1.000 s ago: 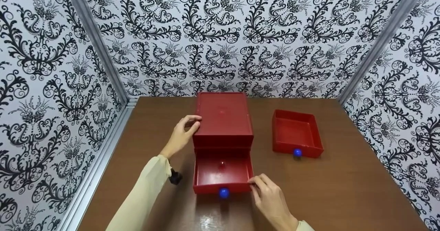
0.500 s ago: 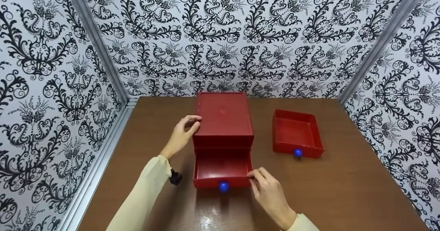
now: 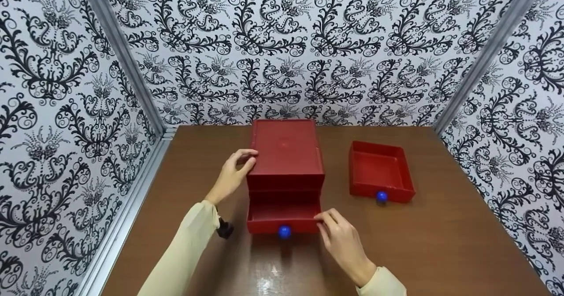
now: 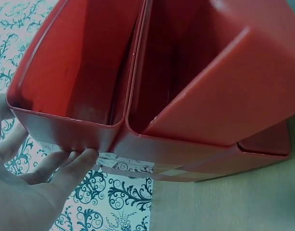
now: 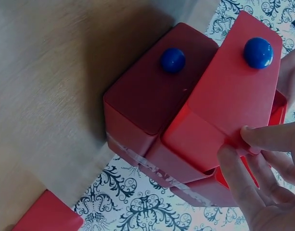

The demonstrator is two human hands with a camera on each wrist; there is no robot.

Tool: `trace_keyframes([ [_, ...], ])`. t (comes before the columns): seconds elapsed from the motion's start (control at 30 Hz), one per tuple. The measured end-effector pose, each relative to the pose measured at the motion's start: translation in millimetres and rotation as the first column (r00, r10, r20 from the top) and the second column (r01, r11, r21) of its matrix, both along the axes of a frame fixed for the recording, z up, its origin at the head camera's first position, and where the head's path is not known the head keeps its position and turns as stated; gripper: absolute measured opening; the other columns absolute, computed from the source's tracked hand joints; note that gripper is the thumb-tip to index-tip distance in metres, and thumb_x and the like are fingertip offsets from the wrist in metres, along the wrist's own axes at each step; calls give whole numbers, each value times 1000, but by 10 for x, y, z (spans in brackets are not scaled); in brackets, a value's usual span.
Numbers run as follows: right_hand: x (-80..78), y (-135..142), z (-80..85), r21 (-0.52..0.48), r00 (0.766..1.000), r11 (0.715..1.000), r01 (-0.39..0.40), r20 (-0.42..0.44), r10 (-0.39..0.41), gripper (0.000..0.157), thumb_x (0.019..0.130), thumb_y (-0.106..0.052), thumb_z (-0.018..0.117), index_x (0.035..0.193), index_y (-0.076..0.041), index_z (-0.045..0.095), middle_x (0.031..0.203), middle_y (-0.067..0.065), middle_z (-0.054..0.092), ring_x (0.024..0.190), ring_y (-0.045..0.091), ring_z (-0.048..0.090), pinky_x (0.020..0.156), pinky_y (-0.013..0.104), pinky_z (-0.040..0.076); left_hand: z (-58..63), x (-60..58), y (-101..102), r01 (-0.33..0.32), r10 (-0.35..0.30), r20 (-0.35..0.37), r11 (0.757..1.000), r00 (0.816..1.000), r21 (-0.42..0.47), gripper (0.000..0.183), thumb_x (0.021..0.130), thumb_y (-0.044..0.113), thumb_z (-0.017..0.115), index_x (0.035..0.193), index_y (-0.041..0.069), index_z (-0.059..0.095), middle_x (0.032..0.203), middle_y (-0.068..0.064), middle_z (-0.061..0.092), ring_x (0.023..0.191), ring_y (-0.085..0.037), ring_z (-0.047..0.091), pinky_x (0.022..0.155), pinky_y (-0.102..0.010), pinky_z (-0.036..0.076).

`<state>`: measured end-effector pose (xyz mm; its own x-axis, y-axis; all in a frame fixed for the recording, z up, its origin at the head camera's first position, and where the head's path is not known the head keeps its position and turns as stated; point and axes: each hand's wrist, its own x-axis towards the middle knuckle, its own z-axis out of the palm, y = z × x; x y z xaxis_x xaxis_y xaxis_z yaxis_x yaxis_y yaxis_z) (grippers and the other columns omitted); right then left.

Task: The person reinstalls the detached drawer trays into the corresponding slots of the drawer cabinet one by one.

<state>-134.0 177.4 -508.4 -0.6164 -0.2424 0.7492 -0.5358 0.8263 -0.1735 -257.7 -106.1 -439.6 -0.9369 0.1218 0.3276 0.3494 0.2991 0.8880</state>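
A red plastic drawer cabinet (image 3: 286,148) stands mid-table with its top slot vacant. Below that slot a red drawer (image 3: 304,226) with a blue knob (image 3: 284,231) sticks partly out. My right hand (image 3: 346,245) pinches this drawer's right front corner between thumb and fingers. In the right wrist view, a lower drawer (image 5: 142,91) sits pushed in beneath it. My left hand (image 3: 230,175) rests against the cabinet's upper left side. Its fingertips (image 4: 84,156) press the side wall in the left wrist view.
Another red drawer (image 3: 381,170), with its own blue knob (image 3: 381,197), lies on the wooden table (image 3: 440,243) to the right of the cabinet. Patterned walls (image 3: 286,45) close off the back and both sides. A black object (image 3: 225,228) is at my left wrist.
My right hand has moved forward, away from me, and the held drawer has slid farther into the cabinet. My left hand has stayed at the cabinet's side.
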Motion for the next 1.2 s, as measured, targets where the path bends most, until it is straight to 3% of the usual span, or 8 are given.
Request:
trace_keyframes([
  [0.4, -170, -4, -38, 0, 999, 999, 39, 0, -39, 27, 72, -5, 86, 89, -16, 69, 86, -4, 65, 72, 8, 68, 59, 25, 55, -29, -12, 8, 11, -10, -21, 1000, 1000, 21, 23, 98, 16, 60, 119, 8, 67, 122, -13, 68, 113, -26, 62, 100, -28, 48],
  [1.1, -321, -29, -32, -50, 1000, 998, 29, 14, -28, 26, 74, -1, 84, 91, -11, 67, 88, 0, 63, 71, 7, 64, 62, 21, 54, -12, -12, 1, 13, -12, -29, 1000, 1000, 23, 23, 97, 14, 62, 118, 6, 66, 123, -14, 68, 116, -28, 62, 103, -38, 47],
  [1.2, -334, -30, -37, -49, 999, 998, 31, 19, -30, 25, 74, -1, 83, 91, -11, 67, 87, 1, 62, 71, 7, 64, 62, 20, 54, -30, -20, 8, 10, -8, -35, 999, 999, 46, 23, 96, 11, 62, 118, 3, 66, 123, -17, 68, 115, -31, 62, 104, -44, 47],
])
